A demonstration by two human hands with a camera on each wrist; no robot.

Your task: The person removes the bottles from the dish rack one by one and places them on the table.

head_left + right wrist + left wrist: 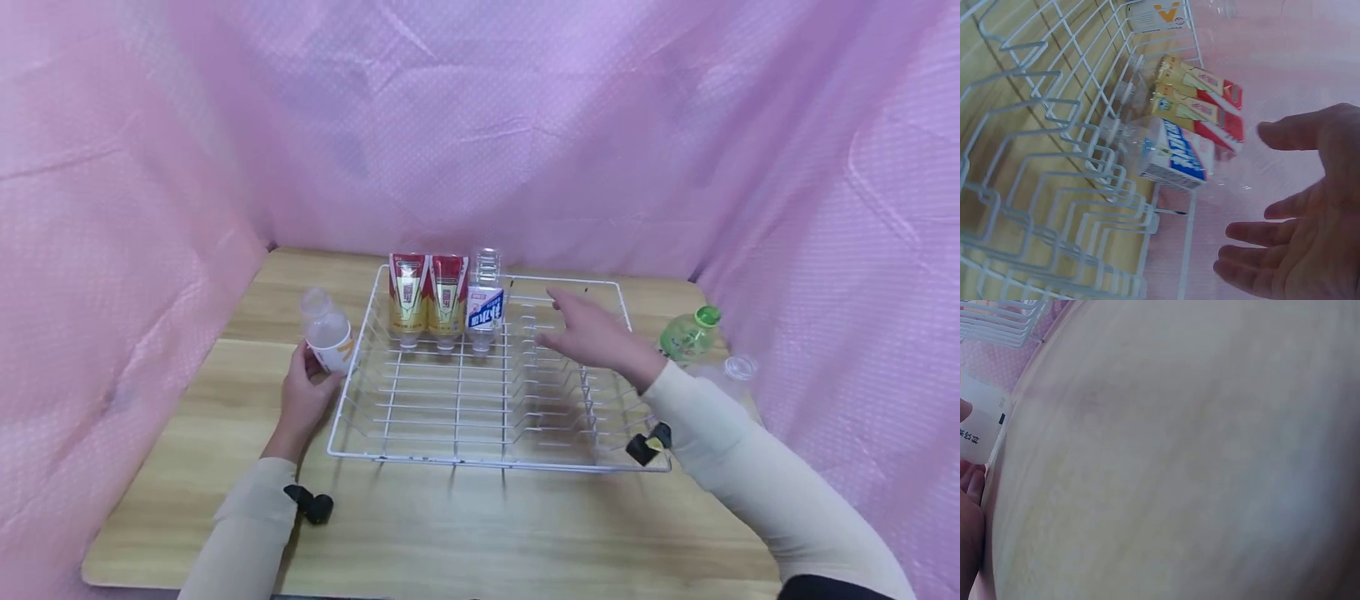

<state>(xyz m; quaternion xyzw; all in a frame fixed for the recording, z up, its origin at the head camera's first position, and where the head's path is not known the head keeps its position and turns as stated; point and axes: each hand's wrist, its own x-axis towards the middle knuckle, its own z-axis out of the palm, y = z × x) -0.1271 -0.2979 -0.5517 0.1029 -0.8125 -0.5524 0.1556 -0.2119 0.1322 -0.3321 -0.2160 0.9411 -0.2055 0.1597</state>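
Observation:
At the left of the white wire rack [420,457], my left hand [303,404] holds a clear plastic bottle [330,335] with a white and orange label. In the left wrist view, fingers and thumb show at both sides of that label. My right hand [596,333] is over the right part of the rack, fingers spread and holding nothing. Nearest to it, a clear bottle with a blue and white label [484,310] stands neck down in the rack. Beside that are two bottles with red and gold labels, a right one [447,296] and a left one [408,296], also inverted.
Beyond the rack's right side stand a green bottle [686,335] and a clear bottle [737,372], the latter partly hidden by my right sleeve. Pink sheeting [480,150] surrounds the wooden table [480,542]. Wire dividers [1041,169] rise inside the rack.

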